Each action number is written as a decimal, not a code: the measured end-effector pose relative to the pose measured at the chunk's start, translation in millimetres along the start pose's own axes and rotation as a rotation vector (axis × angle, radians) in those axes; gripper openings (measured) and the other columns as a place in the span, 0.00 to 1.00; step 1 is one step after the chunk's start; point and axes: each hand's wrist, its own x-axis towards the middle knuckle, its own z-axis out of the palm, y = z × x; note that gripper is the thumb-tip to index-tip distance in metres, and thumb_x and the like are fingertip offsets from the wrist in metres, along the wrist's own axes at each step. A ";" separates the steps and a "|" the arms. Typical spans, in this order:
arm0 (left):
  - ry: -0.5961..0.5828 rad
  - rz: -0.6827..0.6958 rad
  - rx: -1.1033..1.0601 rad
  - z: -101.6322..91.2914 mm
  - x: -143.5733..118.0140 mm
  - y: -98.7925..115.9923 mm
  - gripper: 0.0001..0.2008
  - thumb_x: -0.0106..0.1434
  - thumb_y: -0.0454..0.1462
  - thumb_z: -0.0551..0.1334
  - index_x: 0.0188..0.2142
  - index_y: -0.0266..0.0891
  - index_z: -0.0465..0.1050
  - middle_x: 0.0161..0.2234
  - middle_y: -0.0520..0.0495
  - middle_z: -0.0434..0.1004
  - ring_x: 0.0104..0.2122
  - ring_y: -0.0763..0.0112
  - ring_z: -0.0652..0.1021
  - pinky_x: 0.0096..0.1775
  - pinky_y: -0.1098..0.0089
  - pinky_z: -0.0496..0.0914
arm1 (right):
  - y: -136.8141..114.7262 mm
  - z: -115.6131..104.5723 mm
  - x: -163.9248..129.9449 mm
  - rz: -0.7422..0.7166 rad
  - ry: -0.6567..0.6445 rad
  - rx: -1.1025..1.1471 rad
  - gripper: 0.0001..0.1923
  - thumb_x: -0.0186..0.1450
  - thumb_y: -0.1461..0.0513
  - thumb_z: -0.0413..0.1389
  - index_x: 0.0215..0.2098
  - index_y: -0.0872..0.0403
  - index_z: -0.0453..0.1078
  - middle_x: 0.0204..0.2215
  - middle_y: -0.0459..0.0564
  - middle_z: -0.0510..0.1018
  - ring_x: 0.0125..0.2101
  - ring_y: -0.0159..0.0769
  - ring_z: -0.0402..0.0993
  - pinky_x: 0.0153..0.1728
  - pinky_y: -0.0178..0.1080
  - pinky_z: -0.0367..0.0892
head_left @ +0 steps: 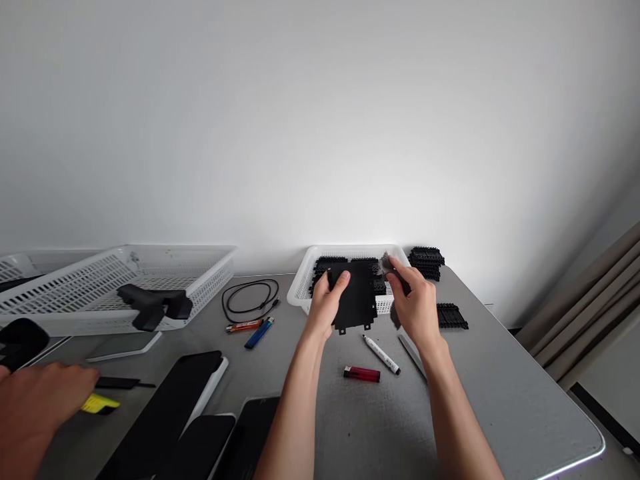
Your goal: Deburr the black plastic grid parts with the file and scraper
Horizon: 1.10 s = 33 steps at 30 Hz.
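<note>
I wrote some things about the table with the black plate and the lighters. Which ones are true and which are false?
1. The left hand holds a flat black plate. True.
2. The red lighter lies inside the white basket. False: it lies on the table.
3. A blue lighter lies beside an orange lighter. True.
4. The marker is in the right hand. False: it lies on the table.

plate (357, 297): matt black | basket (303, 283): white perforated plastic | table (500, 393): matt grey
</note>
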 end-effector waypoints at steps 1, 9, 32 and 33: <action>-0.020 0.020 0.026 0.8 -0.9 0.3 0.24 0.52 0.53 0.70 0.41 0.39 0.76 0.41 0.43 0.81 0.48 0.57 0.77 0.49 0.64 0.70 | 0.7 4.6 0.1 -0.014 0.013 0.011 0.19 0.70 0.61 0.50 0.57 0.50 0.72 0.46 0.54 0.79 0.45 0.40 0.76 0.44 0.42 0.72; -0.133 0.197 0.260 3.3 -6.8 7.1 0.20 0.63 0.52 0.61 0.44 0.41 0.75 0.46 0.45 0.78 0.49 0.59 0.75 0.53 0.67 0.65 | 11.2 23.4 -2.1 -0.065 0.031 -0.035 0.17 0.70 0.63 0.49 0.51 0.52 0.76 0.40 0.55 0.77 0.39 0.38 0.75 0.40 0.39 0.72; 0.205 0.123 0.034 -15.1 16.1 -10.7 0.28 0.55 0.59 0.64 0.42 0.38 0.73 0.46 0.42 0.79 0.52 0.57 0.75 0.52 0.63 0.69 | -17.3 -4.4 -11.8 -0.067 -0.706 0.013 0.17 0.57 0.74 0.53 0.35 0.53 0.81 0.33 0.48 0.81 0.31 0.33 0.75 0.31 0.34 0.67; 0.181 0.130 0.042 -14.0 15.3 -10.9 0.27 0.55 0.58 0.64 0.43 0.39 0.74 0.48 0.42 0.78 0.54 0.56 0.74 0.54 0.63 0.68 | -17.4 -9.6 -10.8 -0.077 -0.667 0.060 0.16 0.58 0.72 0.53 0.36 0.53 0.81 0.34 0.48 0.81 0.31 0.32 0.75 0.32 0.34 0.68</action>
